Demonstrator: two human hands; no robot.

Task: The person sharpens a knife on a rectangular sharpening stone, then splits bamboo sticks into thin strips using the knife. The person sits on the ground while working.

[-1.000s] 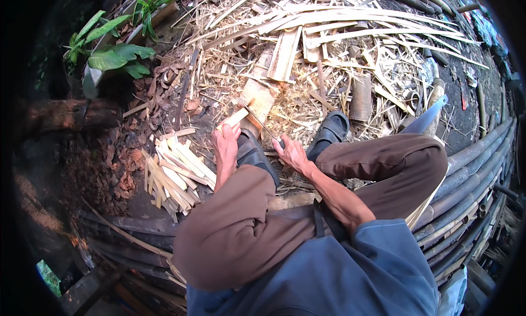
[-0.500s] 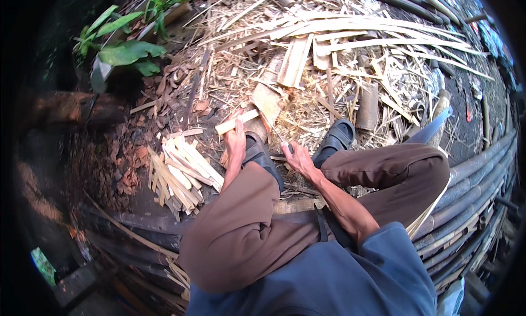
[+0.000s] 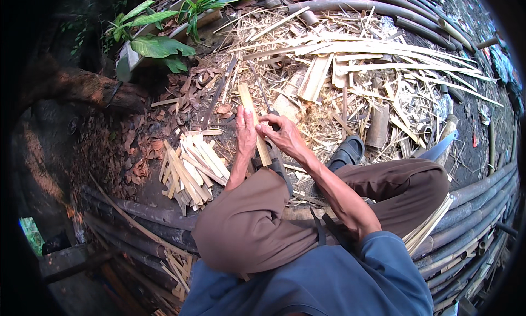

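Littered dirt ground (image 3: 464,127): long pale strips (image 3: 378,46) along its far edge, apparently left to cut. Heap of short strips (image 3: 192,168) toward its left edge looks done. Single strip (image 3: 247,101) between the hands: left hand (image 3: 246,135) extended against it, grip unclear; right hand (image 3: 283,134) curled round knife handle (image 3: 274,114).

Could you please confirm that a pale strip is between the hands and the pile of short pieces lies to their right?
Not quite: the head view shows the pale strip between the left hand and right hand, but the pile of short pieces lies to their left.
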